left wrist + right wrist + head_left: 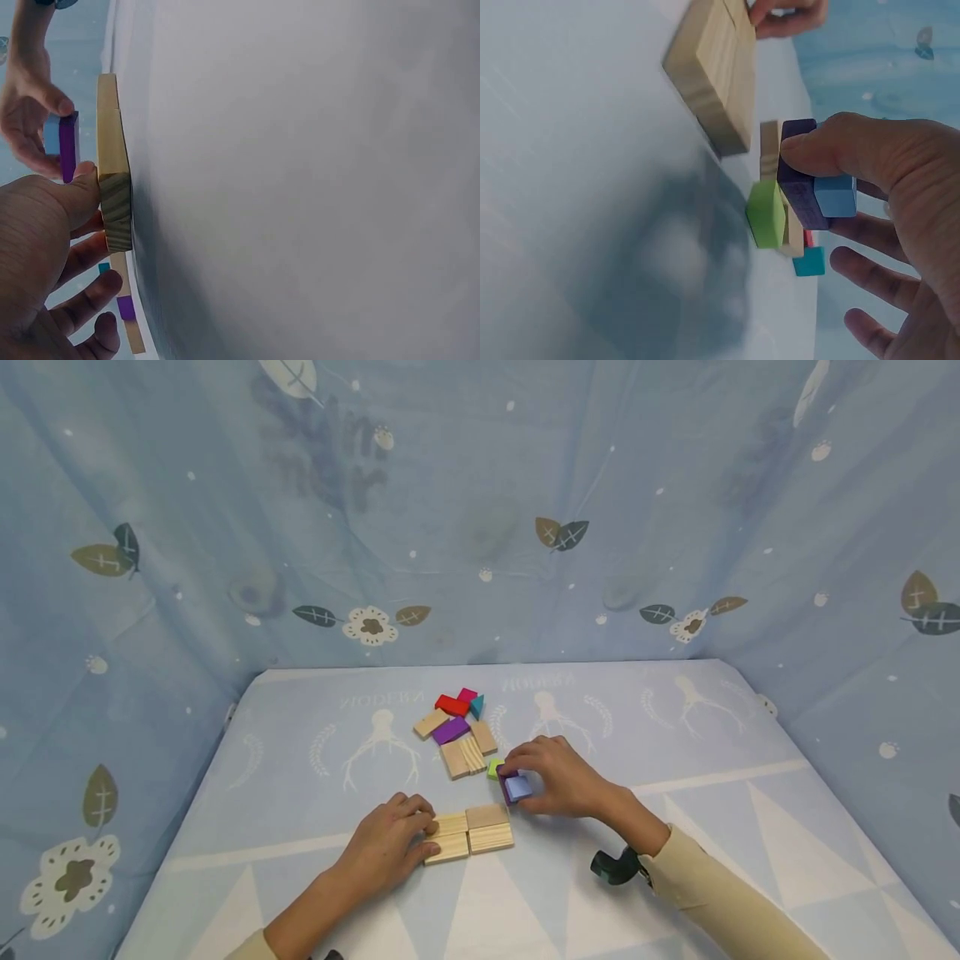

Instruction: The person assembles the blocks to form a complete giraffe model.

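Observation:
My right hand [562,777] pinches a purple block [799,184], its thumb lying on the block's side. A light blue block [835,196] sits against the purple one and rises with it above the table. Four-sided and flat, a group of plain wooden blocks [487,837] lies edge to edge in front of me. Relaxed fingers of my left hand [386,843] touch the left end of this group; the left wrist view shows the thumb at the upper edge of the wooden block [114,150]. Just beyond the purple block is a green block [766,214].
Farther back lies a loose cluster: a red block [452,706], another purple block [451,730], a teal triangular block [477,705], a pink block [467,695] and several wooden blocks [455,760]. Patterned blue cloth [480,510] hangs behind and beside the table.

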Tool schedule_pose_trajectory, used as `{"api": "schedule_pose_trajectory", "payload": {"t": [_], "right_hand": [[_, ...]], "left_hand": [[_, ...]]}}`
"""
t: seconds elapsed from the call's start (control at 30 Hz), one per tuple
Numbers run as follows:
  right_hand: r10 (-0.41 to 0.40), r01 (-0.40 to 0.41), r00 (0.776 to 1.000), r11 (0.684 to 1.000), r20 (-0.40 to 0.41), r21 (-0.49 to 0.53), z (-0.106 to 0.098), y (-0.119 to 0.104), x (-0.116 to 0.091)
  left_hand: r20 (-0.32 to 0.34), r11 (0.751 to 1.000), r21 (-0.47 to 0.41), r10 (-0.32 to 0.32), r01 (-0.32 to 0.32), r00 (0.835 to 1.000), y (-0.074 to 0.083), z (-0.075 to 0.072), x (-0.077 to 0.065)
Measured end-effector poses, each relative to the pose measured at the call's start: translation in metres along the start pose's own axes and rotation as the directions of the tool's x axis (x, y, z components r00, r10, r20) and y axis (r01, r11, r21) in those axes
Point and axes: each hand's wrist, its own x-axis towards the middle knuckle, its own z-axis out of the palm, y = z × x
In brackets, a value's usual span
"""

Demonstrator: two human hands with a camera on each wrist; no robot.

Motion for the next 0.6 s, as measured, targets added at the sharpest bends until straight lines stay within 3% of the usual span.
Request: {"api": "schedule_pose_trajectory", "payload": {"t": [0.33,0.6], "right_hand": [[-0.018,0.019,1.000,1.000,-0.025,0.017,0.004,-0.025,-0.030],[-0.072,0.070,0.997,0.996,-0.029,-0.048,0.012,-0.042,-0.046]], "left_hand": [[-0.017,1.000,0.005,0.016,-0.016,1.000,0.000,0.000,0.001],[-0.003,1.000,0.010,0.008,-0.008,1.000,0.001,-0.001,0.001]]}}
